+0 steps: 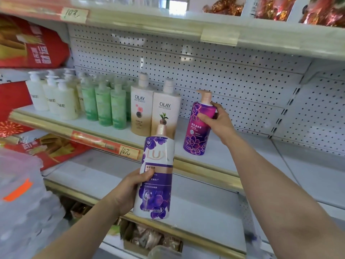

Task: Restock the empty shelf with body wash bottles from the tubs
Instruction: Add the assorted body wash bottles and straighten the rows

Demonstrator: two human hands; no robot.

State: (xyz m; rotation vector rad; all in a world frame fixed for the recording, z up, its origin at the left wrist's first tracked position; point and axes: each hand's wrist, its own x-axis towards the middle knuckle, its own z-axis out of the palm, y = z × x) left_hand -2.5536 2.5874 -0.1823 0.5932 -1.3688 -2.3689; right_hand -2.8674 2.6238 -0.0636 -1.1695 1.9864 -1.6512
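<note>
The step in hand is placing. The right grip [214, 120], right of centre, is curled round the shoulder of the magenta bottle [196, 139], thumb on the front and fingers behind, just under the pump. That bottle stands on the shelf [252, 152] near its front edge, just right of the two Olay bottles [164, 113], leaning a little. Whether its base sits flat on the shelf or hangs a touch above it is hard to tell.

The left grip [130, 189], lower centre, is wrapped round the middle of the white bottle [160, 161], holding it upright in the air in front of the shelf edge, below the Olay pair.

My judgement is that the next move calls for settling the magenta bottle square and letting go. The white bottle then has to rise over the gold edge strip and go down in the bare stretch to the right, label facing out. The shelf is far from full, since most of its right half is bare.

The white bottle covers the lower part of one Olay bottle. At lower left a blurred translucent shape with orange tape [18, 189] may be a tub, but its contents cannot be made out. The green bottles [104, 105] and the pale bottles [56, 101] at left are soft, and their labels are only partly readable.
</note>
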